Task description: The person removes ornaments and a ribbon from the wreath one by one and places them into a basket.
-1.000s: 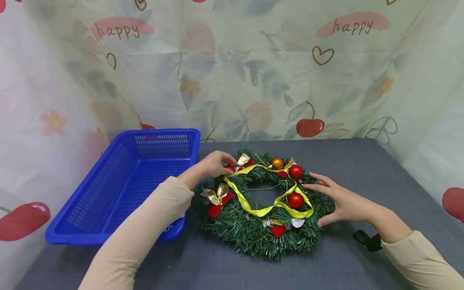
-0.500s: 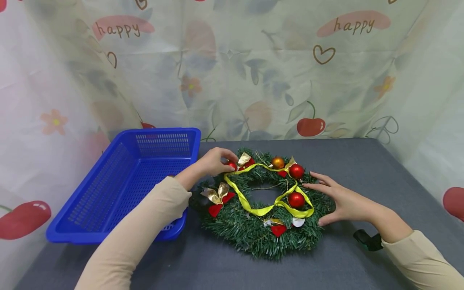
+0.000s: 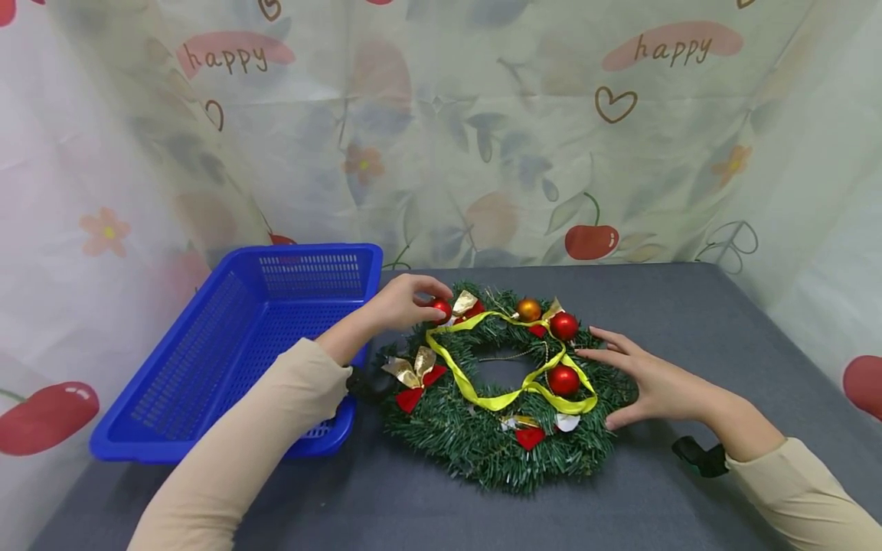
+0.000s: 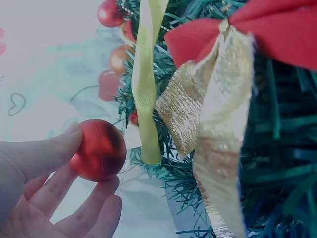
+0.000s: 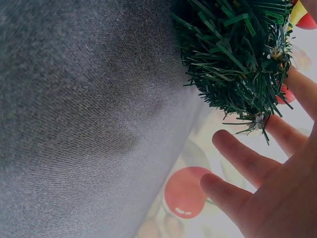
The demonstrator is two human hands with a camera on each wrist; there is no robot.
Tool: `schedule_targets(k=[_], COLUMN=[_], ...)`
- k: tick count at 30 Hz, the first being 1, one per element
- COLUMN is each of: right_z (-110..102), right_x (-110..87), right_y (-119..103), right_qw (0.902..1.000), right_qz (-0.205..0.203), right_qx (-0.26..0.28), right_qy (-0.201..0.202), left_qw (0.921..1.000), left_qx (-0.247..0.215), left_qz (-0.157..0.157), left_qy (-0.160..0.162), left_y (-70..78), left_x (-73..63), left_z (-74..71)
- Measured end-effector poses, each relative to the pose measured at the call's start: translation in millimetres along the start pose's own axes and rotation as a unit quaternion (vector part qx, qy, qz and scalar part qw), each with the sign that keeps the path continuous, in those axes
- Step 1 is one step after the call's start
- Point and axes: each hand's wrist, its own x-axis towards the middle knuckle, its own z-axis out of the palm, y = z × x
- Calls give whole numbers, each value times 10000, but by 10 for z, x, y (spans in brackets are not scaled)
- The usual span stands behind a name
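A green wreath (image 3: pixel 496 451) lies on the grey table, dressed with red-and-gold bows, ball ornaments and a loose yellow ribbon (image 3: pixel 475 394). At its far left edge my left hand (image 3: pixel 403 302) pinches a red ball ornament (image 4: pixel 101 151) between thumb and fingers; in the left wrist view the ball looks apart from the greenery. A gold-tailed red bow (image 4: pixel 223 74) is close to that hand. My right hand (image 3: pixel 661 386) is at the wreath's right side, fingers spread and fairly straight around the outer edge. In the right wrist view its fingers (image 5: pixel 242 158) are beside the green tips.
To the left of the wreath stands a blue plastic basket (image 3: pixel 117 440) with slotted walls. The grey table (image 3: pixel 661 306) ends at a printed curtain (image 3: pixel 441 138) behind and at both sides. Two more red balls and an orange ball (image 3: pixel 528 309) sit on the wreath.
My left hand has risen slightly and drawn back to the left, bringing the red ball ornament up from the wreath's edge. My right hand has stayed in place.
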Motion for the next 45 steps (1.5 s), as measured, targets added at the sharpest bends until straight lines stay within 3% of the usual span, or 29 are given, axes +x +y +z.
schedule_targets(k=[19,32,45], right_z=[6,6,10], right_x=[-5,-3,-4], right_y=[1,3,7], right_qw=[10000,10000,10000], right_qz=[29,-36,-48], right_qx=[19,19,10], right_qy=[-2,26,45], left_qw=[9991,9954,9928], left_qx=[-349,-943,-1178], left_qz=[224,61,62], left_qy=[70,134,222], left_y=[52,92,22], left_x=[-191,-371,-526], left_z=[-67,-130,-230])
